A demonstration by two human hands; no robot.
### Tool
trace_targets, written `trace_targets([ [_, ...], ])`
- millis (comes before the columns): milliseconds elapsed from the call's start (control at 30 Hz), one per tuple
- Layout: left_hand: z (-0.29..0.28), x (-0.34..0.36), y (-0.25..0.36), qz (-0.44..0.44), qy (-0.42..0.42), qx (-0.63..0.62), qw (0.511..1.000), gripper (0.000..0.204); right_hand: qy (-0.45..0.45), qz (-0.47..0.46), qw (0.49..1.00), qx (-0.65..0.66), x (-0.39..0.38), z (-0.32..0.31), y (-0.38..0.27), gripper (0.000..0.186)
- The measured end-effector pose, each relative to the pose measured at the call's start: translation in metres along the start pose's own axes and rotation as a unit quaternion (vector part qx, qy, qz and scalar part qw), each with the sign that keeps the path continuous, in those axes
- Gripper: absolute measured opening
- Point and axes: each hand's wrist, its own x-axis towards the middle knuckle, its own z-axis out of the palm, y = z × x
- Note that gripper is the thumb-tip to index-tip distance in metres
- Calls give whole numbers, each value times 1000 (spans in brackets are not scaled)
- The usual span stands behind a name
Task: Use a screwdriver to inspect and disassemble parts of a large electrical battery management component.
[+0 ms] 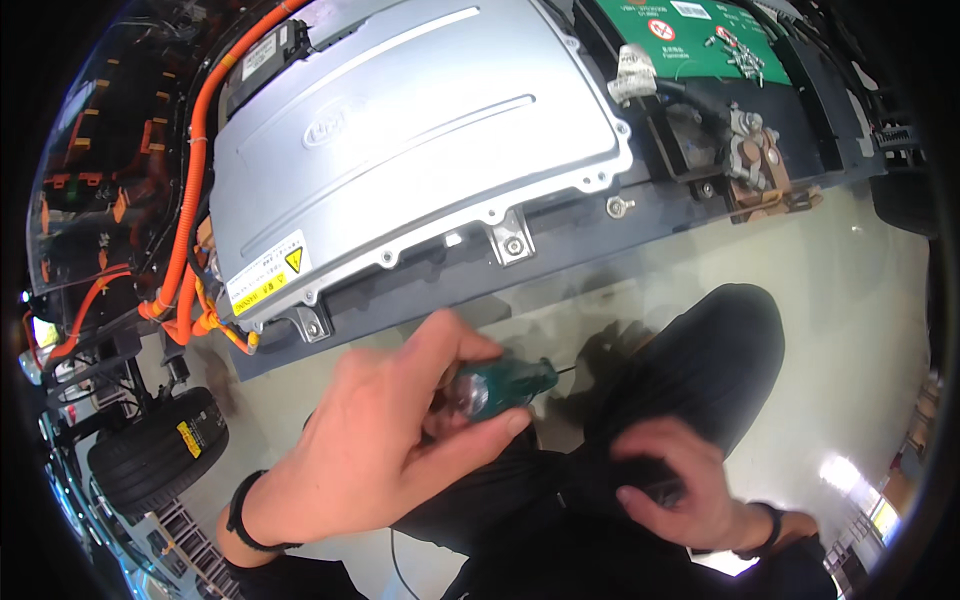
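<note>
My left hand (380,430) is closed round a green screwdriver-like tool (510,385), whose thin dark shaft points right, below the front edge of a large silver metal housing (410,130). My right hand (680,480) is low on the right over my dark trousers, its fingers curved and apart from the thumb, with no held thing visible. The housing bears a yellow warning label (265,275) and has bolted brackets (513,245) along its front.
Orange cables (188,230) run down the left side. A tyre (150,450) lies lower left. At the upper right are copper terminals (760,175) and a green board (680,40) with small fasteners on it. My bent knee (730,330) rises at the right.
</note>
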Motion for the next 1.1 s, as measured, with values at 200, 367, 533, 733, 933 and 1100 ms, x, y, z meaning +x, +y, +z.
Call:
trace_targets([
  [200,16,32,3,65,-40,-77,994,29,128,-138,981,-51,93,8,9,26],
  [367,31,34,-16,141,-47,63,987,42,240,11,963,125,119,36,51,14],
  [533,31,29,0,104,-145,164,970,52,321,-83,903,273,130,47,38,19],
  [733,38,19,-4,285,-98,167,939,53,313,-17,922,228,130,45,27,33],
  [933,43,18,-17,317,-90,174,928,52,341,-64,921,178,131,40,25,39],
  [1100,42,20,-23,295,-126,184,929,49,338,-33,915,219,140,37,23,40],
])
